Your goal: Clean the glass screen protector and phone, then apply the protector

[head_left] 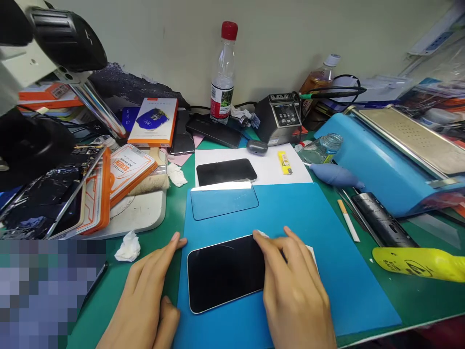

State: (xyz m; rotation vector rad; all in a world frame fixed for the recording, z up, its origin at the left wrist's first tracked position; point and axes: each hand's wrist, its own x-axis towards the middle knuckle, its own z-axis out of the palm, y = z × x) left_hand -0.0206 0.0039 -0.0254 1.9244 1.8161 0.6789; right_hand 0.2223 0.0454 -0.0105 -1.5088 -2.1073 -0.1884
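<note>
A smartphone (225, 274) with a black screen and a pale frame lies face up on a blue mat (348, 291). My right hand (296, 286) covers its right end, fingers bent and pressed down. A thin white sheet (311, 253) shows from under that hand; most of it is hidden, so its exact kind is unclear. My left hand (148, 291) rests beside the phone's left end, fingers stretched out, holding nothing. Beyond the phone lies a clear screen protector (225, 203) with a dark border, overlapping white paper (269, 169) that carries a second black phone (227, 171).
Phone parts and orange boxes (131, 169) crowd the left, below a microscope (69, 43). At the back stand a bottle (222, 82) and a soldering station (279, 118). On the right are a blue machine (385, 165), air blower (334, 174), cigarette (348, 220) and yellow-handled tool (417, 263).
</note>
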